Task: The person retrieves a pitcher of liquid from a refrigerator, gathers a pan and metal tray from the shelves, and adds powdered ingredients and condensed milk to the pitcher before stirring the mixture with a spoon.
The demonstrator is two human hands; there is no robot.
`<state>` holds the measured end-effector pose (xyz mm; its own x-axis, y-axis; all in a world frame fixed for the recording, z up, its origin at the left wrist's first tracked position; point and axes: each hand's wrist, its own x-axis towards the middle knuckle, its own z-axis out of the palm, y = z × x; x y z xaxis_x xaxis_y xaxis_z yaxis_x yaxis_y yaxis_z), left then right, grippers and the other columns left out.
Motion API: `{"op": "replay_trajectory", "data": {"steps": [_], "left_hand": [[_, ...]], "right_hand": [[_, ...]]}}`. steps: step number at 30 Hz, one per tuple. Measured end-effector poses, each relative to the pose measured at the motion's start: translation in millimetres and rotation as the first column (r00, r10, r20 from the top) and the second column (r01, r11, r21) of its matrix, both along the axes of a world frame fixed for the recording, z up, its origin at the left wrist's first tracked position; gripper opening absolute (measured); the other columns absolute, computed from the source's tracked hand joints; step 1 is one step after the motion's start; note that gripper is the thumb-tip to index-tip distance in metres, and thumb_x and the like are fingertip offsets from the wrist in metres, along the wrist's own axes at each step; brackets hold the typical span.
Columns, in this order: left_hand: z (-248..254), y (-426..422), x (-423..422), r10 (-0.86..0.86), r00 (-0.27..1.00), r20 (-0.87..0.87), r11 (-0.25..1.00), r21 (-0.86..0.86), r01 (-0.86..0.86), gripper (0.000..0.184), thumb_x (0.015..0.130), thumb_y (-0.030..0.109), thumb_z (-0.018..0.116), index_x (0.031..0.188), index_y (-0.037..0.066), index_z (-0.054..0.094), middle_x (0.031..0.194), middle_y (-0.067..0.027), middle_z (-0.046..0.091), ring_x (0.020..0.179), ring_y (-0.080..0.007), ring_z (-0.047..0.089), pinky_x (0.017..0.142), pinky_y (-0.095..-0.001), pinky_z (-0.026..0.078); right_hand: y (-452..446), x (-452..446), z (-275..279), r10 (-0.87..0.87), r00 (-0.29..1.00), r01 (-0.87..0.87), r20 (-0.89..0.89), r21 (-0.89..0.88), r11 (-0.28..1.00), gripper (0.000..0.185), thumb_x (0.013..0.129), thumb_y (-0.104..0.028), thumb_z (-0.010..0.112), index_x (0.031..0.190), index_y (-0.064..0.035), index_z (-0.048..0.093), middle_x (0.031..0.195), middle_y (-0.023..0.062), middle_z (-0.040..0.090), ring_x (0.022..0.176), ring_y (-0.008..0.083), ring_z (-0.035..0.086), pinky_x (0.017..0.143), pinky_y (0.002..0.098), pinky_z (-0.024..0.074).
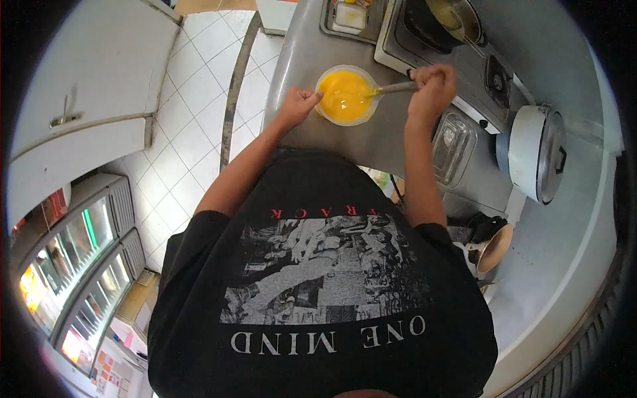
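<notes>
A round, pale bowl (344,124) with bright yellow liquid (342,89) that looks like beaten egg stands on the metal counter. At its left rim, my left hand (300,106) is closed, thumb and fingers pinching the edge. My right hand (432,89), to the right of the bowl, is wrapped round the grey handle of a utensil (397,87). The utensil slants slightly down to the left, and its far end dips into the yellow liquid by the right rim. That end's shape is hidden by the liquid.
Beyond my right hand is a stove (391,50) carrying a dark pan (424,30) and a wire strainer (446,14). A tray (325,23) sits at the counter's far end. To the right are a clear rectangular dish (452,147) and a large white lidded pot (527,149).
</notes>
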<state>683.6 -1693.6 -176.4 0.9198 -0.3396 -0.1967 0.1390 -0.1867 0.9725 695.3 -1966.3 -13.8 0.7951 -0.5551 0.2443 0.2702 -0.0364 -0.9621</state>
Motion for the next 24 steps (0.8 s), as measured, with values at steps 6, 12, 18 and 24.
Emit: {"op": "replay_trajectory", "data": {"steps": [6,12,18,24], "left_hand": [[11.2,0.6,2.6,-0.008,1.0,-0.013,1.0,-0.028,0.007,0.056,0.099,0.035,0.066,0.055,0.008,0.042,0.053,0.0071,0.034,0.051,-0.0065,0.029,0.047,-0.0345,0.023],[4.1,3.2,2.8,-0.057,0.998,-0.03,0.998,-0.043,0.056,0.057,0.1,0.034,0.066,0.055,0.008,0.042,0.054,0.008,0.033,0.052,-0.0061,0.029,0.047,-0.0336,0.022],[4.3,2.8,7.6,-0.089,0.995,-0.04,0.995,-0.051,0.087,0.057,0.101,0.035,0.065,0.056,0.009,0.041,0.055,0.0085,0.033,0.053,-0.0058,0.029,0.047,-0.0334,0.021],[-3.8,10.3,7.9,-0.166,0.983,-0.083,0.978,-0.143,0.153,0.058,0.101,0.038,0.066,0.056,0.009,0.042,0.056,0.0086,0.034,0.053,-0.0052,0.029,0.048,-0.0329,0.019]], "right_hand": [[15.2,-12.4,-26.6,0.046,0.965,-0.068,-0.257,-0.077,0.995,0.02,0.094,0.003,0.039,0.08,-0.0038,0.052,0.066,0.0045,0.051,0.058,0.0152,0.055,0.063,0.0353,0.0575],[32.5,-25.0,-70.7,-0.098,0.954,0.041,-0.284,-0.2,0.979,0.021,0.097,0.001,0.039,0.084,-0.0051,0.053,0.062,0.0029,0.044,0.053,0.0125,0.042,0.061,0.0333,0.0496],[5.4,-14.1,-38.9,-0.14,0.985,0.128,0.104,0.109,0.986,0.018,0.099,0.0,0.043,0.086,-0.0021,0.056,0.069,0.0049,0.054,0.062,0.0143,0.058,0.06,0.0325,0.0534],[12.3,-7.1,-11.6,-0.112,0.991,0.121,-0.068,0.132,0.984,0.021,0.097,0.005,0.041,0.086,-0.0019,0.058,0.068,0.0037,0.054,0.06,0.014,0.057,0.061,0.0321,0.0546]]}}
